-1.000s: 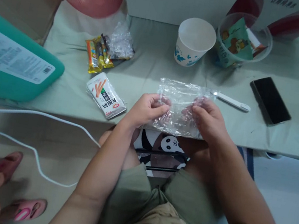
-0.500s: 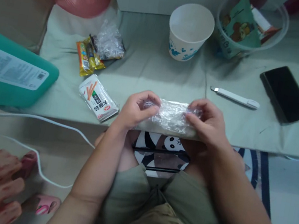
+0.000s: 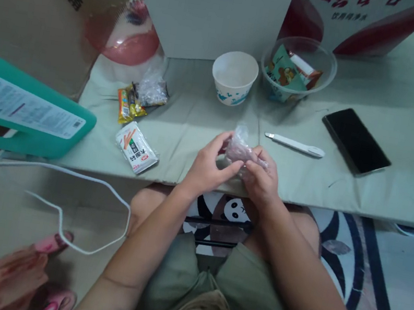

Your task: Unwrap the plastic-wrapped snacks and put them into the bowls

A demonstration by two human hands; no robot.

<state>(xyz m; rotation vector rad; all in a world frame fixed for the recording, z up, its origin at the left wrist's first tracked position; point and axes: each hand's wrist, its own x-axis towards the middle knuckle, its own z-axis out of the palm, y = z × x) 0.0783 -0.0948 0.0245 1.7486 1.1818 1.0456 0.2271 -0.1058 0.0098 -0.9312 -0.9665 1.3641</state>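
Observation:
A crumpled piece of clear plastic film point(image 3: 238, 144) is bunched between my two hands, just above the table's front edge. My right hand point(image 3: 265, 181) is wrapped round its lower right part, thumb pressed on top. From the other side my left hand point(image 3: 211, 163) curves round the film, with its thumb and forefinger touching it. Whether anything lies inside the film I cannot tell. To the right of my hands is a white utility knife point(image 3: 295, 145). A flat white snack packet point(image 3: 137, 147) lies to their left.
Behind my hands stand a paper bowl point(image 3: 235, 71) and a clear plastic tub point(image 3: 327, 74) holding snack packets. A phone point(image 3: 357, 142) lies at right. Yellow wrappers point(image 3: 130, 104) and a green jug point(image 3: 77, 125) are at left. Another person's foot point(image 3: 59, 302) shows below, near a white cable point(image 3: 128, 216).
The film, earlier stretched flat between both hands, is now gathered into a bunch. My hands have come closer together. The camera view has shifted, showing more of the boxes behind.

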